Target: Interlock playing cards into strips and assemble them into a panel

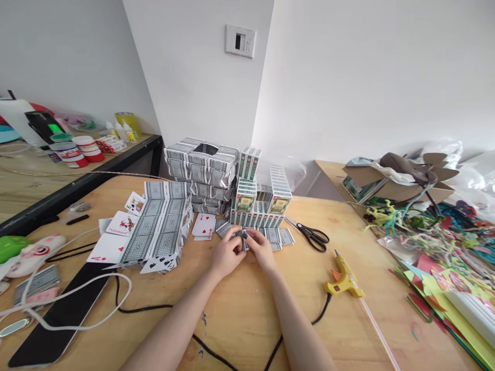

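Observation:
My left hand (229, 251) and my right hand (262, 248) meet at the middle of the table, their fingers closed on a small grey-backed playing card (243, 242), mostly hidden by the fingertips. Just beyond them a row of grey-backed cards (273, 236) lies on the wood. To the left sits a face-up heart card (203, 225). A larger panel built of playing cards (157, 221) stands further left, with loose face-up cards (110, 248) beside it. Behind are box shapes covered in cards (201, 167) and stacked green card packs (259, 206).
Black scissors (315, 237) and a yellow glue gun (344, 281) with a clear stick lie to the right. Black and white cables (77, 327) cross the table's front and left. Colourful paper and pipe cleaners (425, 232) pile up at far right. A cardboard box (402, 190) stands behind.

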Tool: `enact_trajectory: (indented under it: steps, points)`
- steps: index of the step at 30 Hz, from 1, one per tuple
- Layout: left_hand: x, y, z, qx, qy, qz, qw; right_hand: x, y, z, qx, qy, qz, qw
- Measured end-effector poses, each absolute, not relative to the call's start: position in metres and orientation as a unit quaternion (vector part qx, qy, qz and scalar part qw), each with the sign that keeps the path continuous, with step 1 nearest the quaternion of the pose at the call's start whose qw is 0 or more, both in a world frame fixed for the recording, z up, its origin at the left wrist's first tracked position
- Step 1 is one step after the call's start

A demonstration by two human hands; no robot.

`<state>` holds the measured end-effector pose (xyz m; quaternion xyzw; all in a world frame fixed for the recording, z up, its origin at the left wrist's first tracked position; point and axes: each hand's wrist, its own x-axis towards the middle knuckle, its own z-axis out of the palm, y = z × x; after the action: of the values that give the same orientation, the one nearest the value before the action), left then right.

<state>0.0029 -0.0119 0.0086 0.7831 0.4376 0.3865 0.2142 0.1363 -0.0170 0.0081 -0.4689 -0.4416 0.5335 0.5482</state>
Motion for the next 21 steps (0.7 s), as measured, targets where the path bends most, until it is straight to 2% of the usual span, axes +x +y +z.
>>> enact_trajectory:
  steps: [13, 21]
  points:
    - [0.0027, -0.0138, 0.0096, 0.791, 0.438, 0.370, 0.213, 0.1357, -0.0194, 0.0137, -0.462, -0.424, 0.591, 0.508]
    - [0.0034, -0.0143, 0.0073, 0.785, 0.436, 0.386, 0.211, 0.1339, -0.0199, 0.0123, -0.437, -0.433, 0.588, 0.526]
